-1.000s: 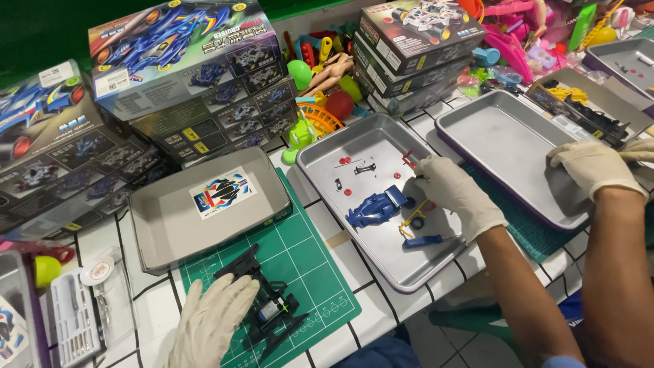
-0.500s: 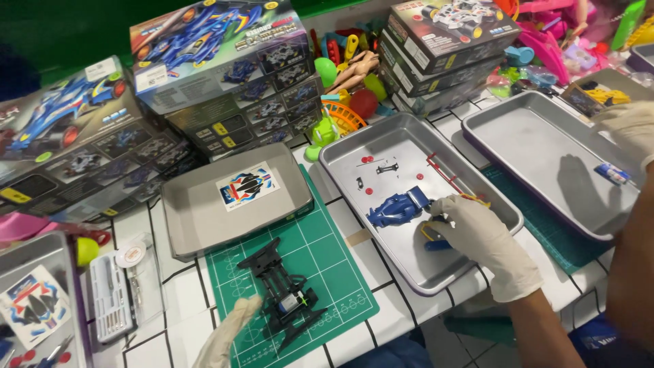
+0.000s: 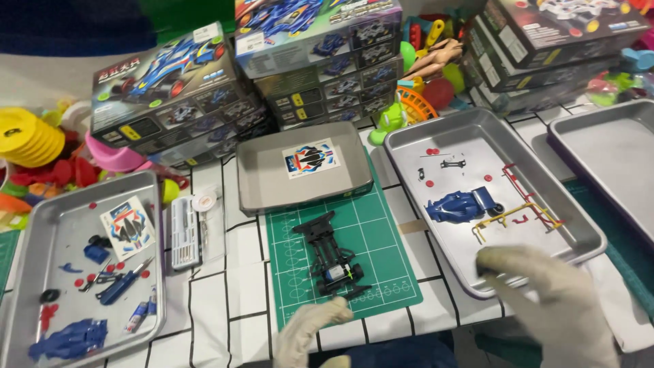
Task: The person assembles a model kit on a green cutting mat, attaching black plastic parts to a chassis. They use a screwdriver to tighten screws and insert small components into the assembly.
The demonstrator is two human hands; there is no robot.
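Both my hands wear pale gloves. My left hand (image 3: pixel 310 334) hovers at the bottom edge, just below a green cutting mat (image 3: pixel 381 238) that carries a black toy car chassis (image 3: pixel 332 255); its fingers look curled and hold nothing. My right hand (image 3: pixel 552 300) is blurred, fingers spread, over the near corner of a metal tray (image 3: pixel 579 228). That tray holds a blue car body (image 3: pixel 460 204), a yellow and red parts frame (image 3: pixel 521 211) and small red pieces.
A smaller tray (image 3: pixel 272 177) with a sticker sheet lies behind the mat. A left tray (image 3: pixel 34 225) holds blue parts, tools and a sticker sheet. Stacked model car boxes (image 3: pixel 177 88) and colourful toys line the back. Another tray (image 3: pixel 613 157) sits far right.
The view has swung left and pulled back. My right hand has drawn back from the blue car body to the tray's near corner. My left hand has stayed low below the mat.
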